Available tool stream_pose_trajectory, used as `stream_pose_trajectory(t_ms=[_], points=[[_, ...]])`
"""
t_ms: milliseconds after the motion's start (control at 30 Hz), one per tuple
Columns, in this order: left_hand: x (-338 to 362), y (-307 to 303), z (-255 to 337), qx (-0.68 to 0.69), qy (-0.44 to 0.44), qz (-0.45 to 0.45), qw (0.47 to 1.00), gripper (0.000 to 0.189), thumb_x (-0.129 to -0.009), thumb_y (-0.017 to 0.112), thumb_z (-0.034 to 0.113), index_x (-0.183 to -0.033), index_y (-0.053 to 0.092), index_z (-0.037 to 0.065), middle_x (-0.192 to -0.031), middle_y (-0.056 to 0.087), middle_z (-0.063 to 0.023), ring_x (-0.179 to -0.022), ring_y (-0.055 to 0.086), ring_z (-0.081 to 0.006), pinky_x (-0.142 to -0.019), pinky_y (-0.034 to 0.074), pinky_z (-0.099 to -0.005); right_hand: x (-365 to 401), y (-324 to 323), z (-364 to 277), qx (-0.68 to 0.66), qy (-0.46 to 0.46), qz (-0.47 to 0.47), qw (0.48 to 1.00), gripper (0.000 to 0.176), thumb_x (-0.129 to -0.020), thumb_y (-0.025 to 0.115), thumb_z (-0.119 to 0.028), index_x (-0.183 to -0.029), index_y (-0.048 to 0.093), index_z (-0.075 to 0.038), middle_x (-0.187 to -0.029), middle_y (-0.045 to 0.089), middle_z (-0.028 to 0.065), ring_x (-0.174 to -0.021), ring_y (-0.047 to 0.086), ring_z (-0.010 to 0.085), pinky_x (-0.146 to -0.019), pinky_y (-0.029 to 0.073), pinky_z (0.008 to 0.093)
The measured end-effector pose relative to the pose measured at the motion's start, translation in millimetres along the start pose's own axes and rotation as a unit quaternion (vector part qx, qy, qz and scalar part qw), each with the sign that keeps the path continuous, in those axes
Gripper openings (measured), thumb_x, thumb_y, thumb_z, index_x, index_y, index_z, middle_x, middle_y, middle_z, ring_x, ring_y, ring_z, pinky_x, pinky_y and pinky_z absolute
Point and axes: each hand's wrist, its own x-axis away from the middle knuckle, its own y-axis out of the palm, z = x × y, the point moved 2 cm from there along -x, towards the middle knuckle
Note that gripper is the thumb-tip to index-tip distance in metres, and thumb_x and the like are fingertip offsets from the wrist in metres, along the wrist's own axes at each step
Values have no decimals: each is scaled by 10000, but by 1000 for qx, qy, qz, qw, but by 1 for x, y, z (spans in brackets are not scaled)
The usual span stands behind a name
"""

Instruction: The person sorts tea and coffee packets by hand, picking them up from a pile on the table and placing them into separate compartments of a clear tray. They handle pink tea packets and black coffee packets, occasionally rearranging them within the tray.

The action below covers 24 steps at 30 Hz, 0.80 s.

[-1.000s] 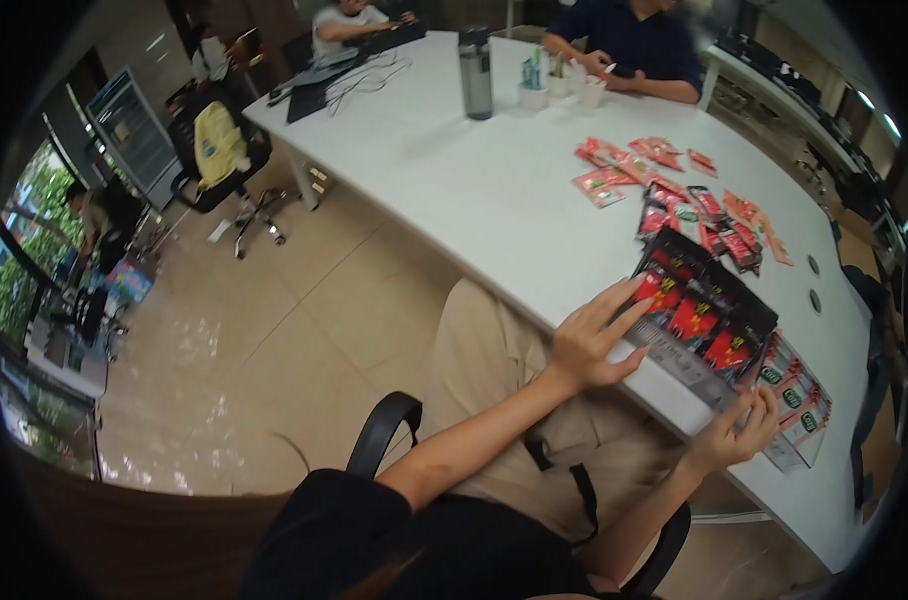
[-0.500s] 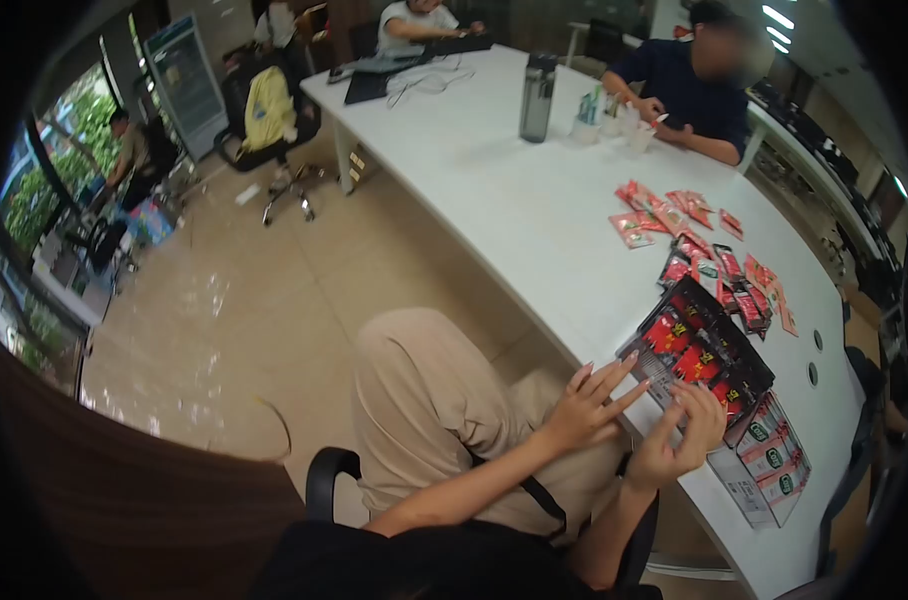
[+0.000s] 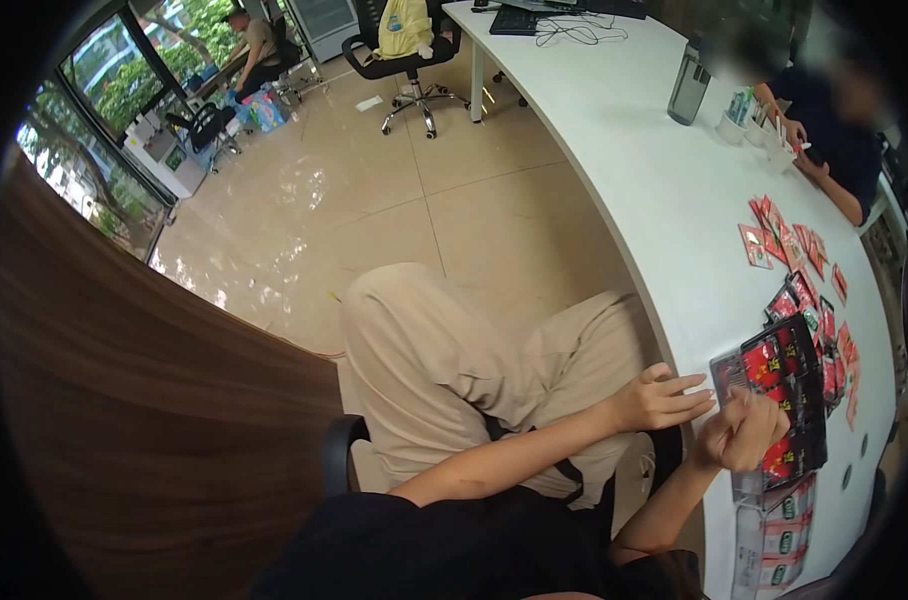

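A black box with a clear front [image 3: 808, 425] stands at the table's near edge, holding rows of red packets [image 3: 764, 362]. My left hand [image 3: 662, 400] reaches toward its near side, fingers stretched and slightly apart, with nothing visible in them. Over the box's near edge, my right hand [image 3: 742, 432] has its fingers curled in. Whatever those fingers may hold is hidden. Just below the box lies a clear tray [image 3: 749, 550] of pink and white packets [image 3: 786, 540] with green labels. Dark red packets [image 3: 830, 345] lie loose behind the box.
Pink-red sachets [image 3: 764, 235] are scattered farther up the white table [image 3: 664, 190]. A grey bottle [image 3: 689, 88] and white cups [image 3: 734, 128] stand beyond. A person in a dark top [image 3: 824, 120] sits across. An office chair [image 3: 404, 50] is on the floor.
The view has turned left, so the table and box appear farther right. My right hand's fingers have curled in. My left hand's fingers are less spread than before.
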Motion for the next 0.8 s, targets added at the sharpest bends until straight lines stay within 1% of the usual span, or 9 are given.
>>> stream_pose_trajectory(t_ms=[67,100,200,233,400,467,500,600,800], points=[[0,-1,2,-24,0,-2,1000,242,-822,595,179,-1049,675,198,-1091,638,81,-1092,593,-98,-843,337,-298,5,-5,3,-8,21,21,1000,245,-877,474,-31,-657,571,15,-583,575,79,-502,530,212,-617,349,320],[0,-2,1,-13,-7,-19,1000,217,-835,615,169,-1035,674,229,-1134,634,104,-1099,590,-63,-768,287,-278,3,-5,3,-11,36,35,999,246,-867,464,-15,-639,553,16,-575,574,80,-491,521,207,-607,345,325],[-3,-5,2,-14,-12,-26,999,219,-836,616,172,-1040,675,226,-1140,633,109,-1098,591,-63,-769,286,-275,-2,-1,1,-50,50,56,996,250,-866,450,-10,-639,553,18,-570,569,79,-485,514,208,-601,344,327],[1,-1,1,-14,-7,-26,1000,254,-848,579,208,-1086,668,219,-1125,629,92,-1098,589,-74,-812,294,-306,-2,0,1,-49,56,52,996,263,-861,424,-3,-627,537,35,-550,533,89,-506,467,215,-600,355,337],[-5,-9,-4,22,1,-54,998,253,-844,592,200,-1084,671,203,-1173,622,80,-1128,581,-79,-745,310,-302,0,2,3,-96,93,-20,991,170,-789,471,-16,-640,544,22,-579,538,82,-527,490,222,-645,350,366],[8,-5,-7,88,-14,-73,993,138,-793,623,165,-912,679,205,-1157,634,74,-1150,579,-102,-752,325,-314,-5,10,1,-65,124,-83,987,47,-721,561,-56,-682,579,-35,-669,573,77,-640,541,242,-691,367,382],[8,-7,-8,107,-24,-66,992,109,-765,634,140,-832,661,221,-1124,644,83,-1139,588,-106,-763,330,-326,-4,14,4,-43,127,-93,987,37,-712,625,-55,-708,594,-76,-675,586,43,-682,571,235,-708,366,379],[22,-3,-10,129,-27,-81,988,89,-760,636,161,-790,656,243,-1056,664,98,-1105,604,-98,-783,331,-344,-6,16,10,-66,163,-116,978,43,-717,648,-71,-711,606,-81,-681,595,22,-677,580,206,-697,376,360],[18,-5,-28,201,-39,-155,967,25,-765,641,240,-773,662,228,-976,678,76,-1016,628,-120,-809,336,-364,1,16,11,-95,160,-103,977,100,-722,712,-142,-738,636,-80,-669,576,-2,-639,561,156,-650,423,304]])
